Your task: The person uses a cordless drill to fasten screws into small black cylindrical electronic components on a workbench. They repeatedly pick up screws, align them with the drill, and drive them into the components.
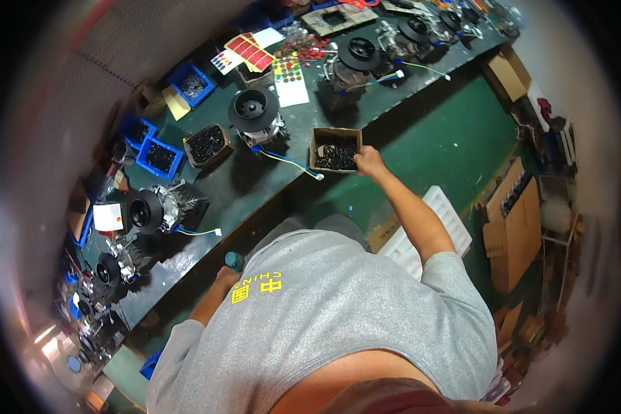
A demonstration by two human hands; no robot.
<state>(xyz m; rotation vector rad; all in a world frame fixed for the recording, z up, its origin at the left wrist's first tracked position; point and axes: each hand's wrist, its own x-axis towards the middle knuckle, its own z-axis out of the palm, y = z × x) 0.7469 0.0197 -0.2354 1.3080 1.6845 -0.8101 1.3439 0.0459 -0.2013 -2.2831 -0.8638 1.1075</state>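
Note:
My right hand (370, 162) is closed on the right edge of a small open cardboard box (313, 149), which holds many small black parts (339, 159). The box is at the bench's front edge. Low at my left side, my left hand (225, 279) is wrapped round a teal-ended cylindrical object (234, 261); most of it is hidden, so its kind does not show. Nearest the box, a metal blower unit with a black fan wheel (254, 109) stands on the bench, its wire lead (286, 161) reaching the front edge. Another fan unit (357, 55) stands beyond the box.
More fan units (148, 210) line the dark green bench (231, 196). Blue bins (192, 84) and another cardboard box (208, 145) hold small dark parts. Sticker sheets (250, 52) lie at the back. White foam trays (424, 231) and a large carton (516, 231) stand on the right.

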